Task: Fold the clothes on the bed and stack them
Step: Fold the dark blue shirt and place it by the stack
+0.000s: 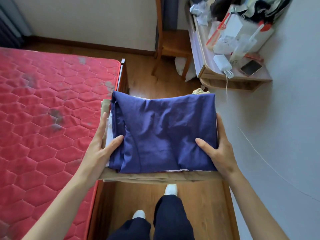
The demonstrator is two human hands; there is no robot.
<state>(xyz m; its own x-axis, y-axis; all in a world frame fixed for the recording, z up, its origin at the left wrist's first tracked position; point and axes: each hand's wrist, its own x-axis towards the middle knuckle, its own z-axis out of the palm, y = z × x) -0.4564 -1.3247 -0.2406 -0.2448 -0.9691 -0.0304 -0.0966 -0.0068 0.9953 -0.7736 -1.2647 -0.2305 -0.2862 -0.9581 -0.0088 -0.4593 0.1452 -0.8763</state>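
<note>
A stack of folded clothes is held in the air over the wooden floor, beside the bed. Its top piece is a folded navy blue garment; a white layer and a beige garment show underneath. My left hand grips the stack's left side, thumb on the blue cloth, fingers along the edge. My right hand grips the right side the same way. The red quilted mattress lies to the left with no clothes on the part in view.
A wooden floor runs between the bed and the white wall on the right. A cluttered wall shelf with a phone and charger hangs ahead right. A wooden chair stands beyond it. My legs and white-socked feet are below.
</note>
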